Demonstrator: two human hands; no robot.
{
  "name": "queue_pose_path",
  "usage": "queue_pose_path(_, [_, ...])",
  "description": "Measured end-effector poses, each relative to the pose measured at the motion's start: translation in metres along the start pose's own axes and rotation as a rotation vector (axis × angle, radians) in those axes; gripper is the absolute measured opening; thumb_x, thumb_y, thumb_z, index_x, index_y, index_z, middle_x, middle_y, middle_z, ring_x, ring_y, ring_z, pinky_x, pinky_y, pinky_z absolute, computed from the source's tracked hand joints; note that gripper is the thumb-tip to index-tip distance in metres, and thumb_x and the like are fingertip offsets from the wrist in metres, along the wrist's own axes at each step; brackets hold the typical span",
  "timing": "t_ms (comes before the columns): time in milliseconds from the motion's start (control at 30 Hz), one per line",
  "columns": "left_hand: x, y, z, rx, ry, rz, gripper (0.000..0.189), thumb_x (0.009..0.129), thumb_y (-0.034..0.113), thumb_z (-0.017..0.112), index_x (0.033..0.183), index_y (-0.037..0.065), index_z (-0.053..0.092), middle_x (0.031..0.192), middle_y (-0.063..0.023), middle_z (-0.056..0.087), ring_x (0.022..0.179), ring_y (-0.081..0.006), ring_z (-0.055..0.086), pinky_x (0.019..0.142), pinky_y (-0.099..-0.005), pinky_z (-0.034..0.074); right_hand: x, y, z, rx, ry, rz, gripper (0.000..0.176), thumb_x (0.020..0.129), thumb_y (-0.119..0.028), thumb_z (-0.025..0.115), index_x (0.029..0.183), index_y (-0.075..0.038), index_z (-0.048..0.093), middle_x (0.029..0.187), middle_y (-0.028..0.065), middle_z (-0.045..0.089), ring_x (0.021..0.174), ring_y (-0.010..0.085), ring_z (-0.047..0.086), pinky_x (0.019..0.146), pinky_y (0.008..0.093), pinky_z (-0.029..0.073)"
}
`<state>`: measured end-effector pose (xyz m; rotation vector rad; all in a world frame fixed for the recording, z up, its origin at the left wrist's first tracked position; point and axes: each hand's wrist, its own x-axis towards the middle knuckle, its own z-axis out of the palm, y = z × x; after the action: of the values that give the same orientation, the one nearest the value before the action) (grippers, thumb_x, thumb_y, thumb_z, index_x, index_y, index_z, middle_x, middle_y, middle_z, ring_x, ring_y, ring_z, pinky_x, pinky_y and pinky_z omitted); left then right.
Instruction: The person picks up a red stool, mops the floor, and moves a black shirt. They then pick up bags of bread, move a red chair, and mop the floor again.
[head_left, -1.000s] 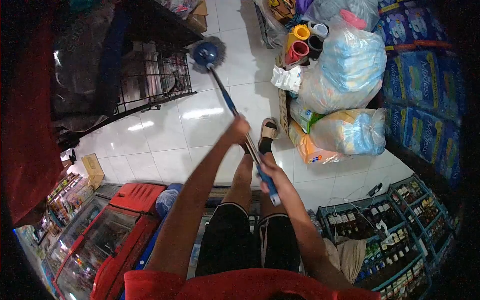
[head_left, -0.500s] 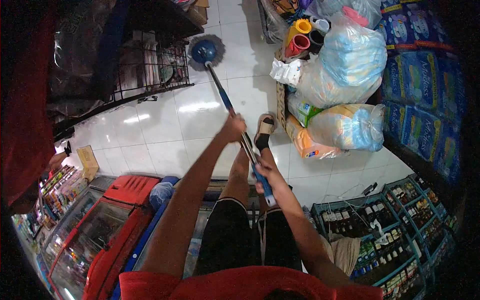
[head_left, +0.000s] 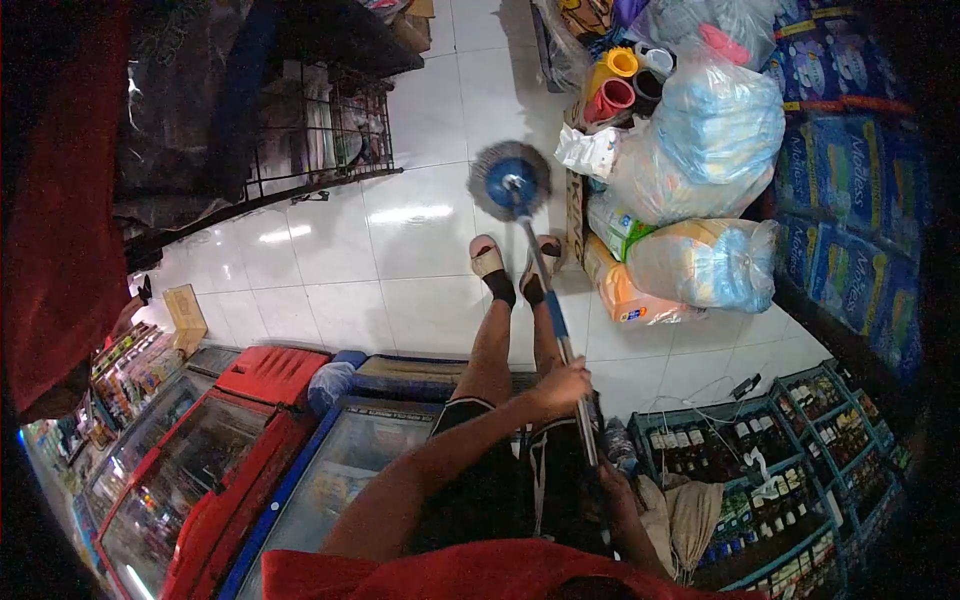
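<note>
A spin mop (head_left: 558,318) slants across the middle of the view, its round blue head with grey fringe resting on the white tiles just beyond my feet. My left hand (head_left: 562,388) is wrapped round the middle of the metal pole. Lower down, close to my body, my right hand (head_left: 615,492) grips the handle end; its fingers are partly in shadow. The mop head lies beside a cardboard box (head_left: 575,215) holding plastic-wrapped packs.
Bagged diaper packs (head_left: 700,262) and coloured rolls (head_left: 610,100) stand at the right. A wire rack (head_left: 325,185) juts in at upper left. Behind me are a red freezer (head_left: 270,375), a blue-edged freezer (head_left: 340,480) and bottle crates (head_left: 735,430).
The mop head has come nearer and moved right, from beside the wire rack to beside the box. Both hands have drawn back toward my body and right, still on the mop.
</note>
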<state>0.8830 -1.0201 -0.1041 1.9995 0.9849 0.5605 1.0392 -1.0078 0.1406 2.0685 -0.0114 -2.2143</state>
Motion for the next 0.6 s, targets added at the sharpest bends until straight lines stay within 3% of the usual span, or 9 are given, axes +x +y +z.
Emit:
queue_pose_path(67, [0.026,0.038,-0.044,-0.141,0.013,-0.111,0.007,0.06,0.014,0.056,0.061,0.008,0.056,0.074,-0.0066,0.047,0.08,-0.0243,0.046,0.069,-0.0341,0.04,0.029,0.052,-0.052,-0.996,0.029,-0.968,0.05,0.085,-0.026,0.052,0.128,-0.009,0.034,0.072,0.0027,0.053,0.05,0.0101,0.047,0.042,0.0243,0.038])
queue_pose_path(100, [0.026,0.031,-0.046,-0.144,0.012,-0.106,0.007,0.06,0.014,0.056,0.061,0.008,0.056,0.074,-0.0066,0.047,0.08,-0.0243,0.046,0.069,-0.0341,0.04,0.024,0.043,-0.04,-0.995,0.035,-0.967,0.05,0.085,-0.026,0.052,0.128,-0.009,0.034,0.072,0.0027,0.053,0.05,0.0101,0.047,0.042,0.0243,0.038])
queue_pose_path(167, [0.029,0.005,-0.055,-0.08,-0.135,-0.132,0.004,0.063,0.012,0.055,0.064,0.01,0.058,0.074,-0.0067,0.049,0.084,-0.0258,0.046,0.074,-0.0449,0.039,0.007,-0.003,0.007,-0.139,-0.015,-0.129,0.048,0.086,-0.028,0.05,0.128,-0.011,0.035,0.073,0.0025,0.053,0.049,0.0096,0.047,0.041,0.0241,0.038])
queue_pose_path(267, [0.042,-0.051,-0.102,0.204,-0.218,-0.375,0.007,0.063,0.008,0.053,0.066,0.006,0.059,0.08,-0.0083,0.054,0.093,-0.0291,0.046,0.081,-0.0645,0.03,0.059,-0.04,0.043,-0.062,-0.138,-0.253,0.048,0.087,-0.031,0.048,0.129,-0.012,0.035,0.073,0.0036,0.053,0.05,0.0111,0.048,0.043,0.0246,0.04])
queue_pose_path(367, [0.051,-0.182,-0.115,0.481,0.228,-0.513,0.023,0.074,0.01,0.046,0.093,0.01,0.057,0.108,-0.0137,0.048,0.117,-0.0268,0.036,0.091,-0.0705,0.013,0.107,-0.145,0.12,0.13,-0.285,-0.294,0.046,0.087,-0.032,0.048,0.128,-0.015,0.037,0.064,0.0013,0.049,0.039,0.0099,0.042,0.035,0.0229,0.034])
queue_pose_path(400, [0.066,-0.201,-0.172,0.486,-0.025,-0.617,0.032,0.076,0.012,0.042,0.108,0.008,0.05,0.118,-0.0151,0.045,0.122,-0.0265,0.033,0.089,-0.0716,0.014,0.142,-0.169,0.135,0.14,-0.382,-0.362,0.044,0.086,-0.029,0.05,0.128,-0.019,0.038,0.065,0.0001,0.049,0.041,0.0094,0.043,0.035,0.023,0.034])
queue_pose_path(433, [0.068,-0.244,-0.194,0.761,0.148,-0.569,0.031,0.079,0.014,0.041,0.108,0.009,0.051,0.124,-0.0118,0.042,0.12,-0.0259,0.035,0.088,-0.072,0.015,0.172,-0.198,0.161,0.174,-0.412,-0.435,0.042,0.086,-0.027,0.051,0.126,-0.019,0.04,0.067,0.0001,0.049,0.043,0.0095,0.044,0.036,0.023,0.035])
queue_pose_path(500, [0.096,-0.246,-0.284,0.848,-0.137,-0.865,0.037,0.081,0.019,0.048,0.118,0.017,0.046,0.133,-0.0056,0.034,0.127,-0.0222,0.025,0.089,-0.068,0.022,0.178,-0.255,0.212,0.208,-0.484,-0.51,0.042,0.082,-0.031,0.055,0.118,-0.012,0.044,0.07,0.0021,0.049,0.049,0.0118,0.046,0.042,0.0233,0.039])
queue_pose_path(600, [0.111,-0.264,-0.328,1.062,-0.223,-0.913,0.035,0.084,0.021,0.043,0.119,0.024,0.047,0.135,-0.0029,0.033,0.126,-0.0219,0.027,0.093,-0.0648,0.016,0.187,-0.274,0.236,0.361,-0.718,-0.56,0.034,0.082,-0.031,0.055,0.11,-0.013,0.048,0.073,0.0026,0.048,0.054,0.0122,0.046,0.045,0.0241,0.04])
